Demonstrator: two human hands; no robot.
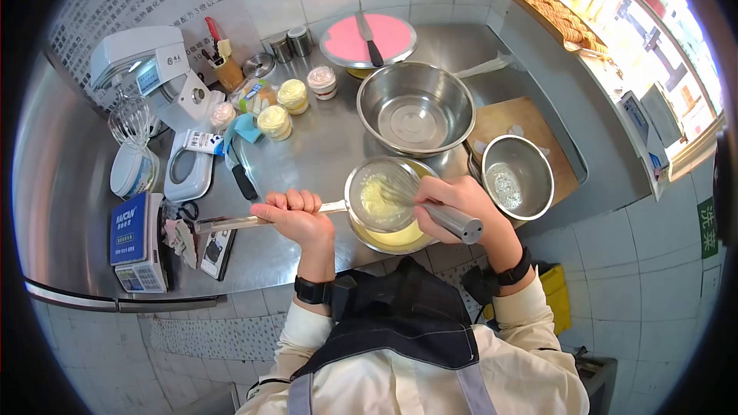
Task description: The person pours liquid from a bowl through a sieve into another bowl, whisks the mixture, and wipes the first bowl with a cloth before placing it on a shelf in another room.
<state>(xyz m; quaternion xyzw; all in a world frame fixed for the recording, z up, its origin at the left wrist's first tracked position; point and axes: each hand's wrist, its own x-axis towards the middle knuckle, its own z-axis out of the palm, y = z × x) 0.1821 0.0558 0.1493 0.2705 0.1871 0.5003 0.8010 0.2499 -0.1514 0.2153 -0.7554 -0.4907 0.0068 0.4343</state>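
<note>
My left hand (292, 215) is closed around the long metal handle of a fine-mesh strainer (356, 198). The strainer's round basket sits over a metal bowl (425, 240) that holds smooth yellow batter (396, 239). Pale yellow, lumpy batter lies on the mesh. In my right hand (457, 204) is a whisk (455, 223), gripped by its thick steel handle. Its wires reach down into the strainer and touch the batter there. Part of the bowl is hidden beneath the strainer and my right hand.
A large steel bowl (419, 107) stands behind the strainer. To the right, a smaller bowl (519, 177) with white residue rests by a wooden board (565, 161). A pink turntable (346, 37) carries a spatula. Cream cups (274, 123), a stand mixer (184, 100) and a phone (217, 253) are on the left.
</note>
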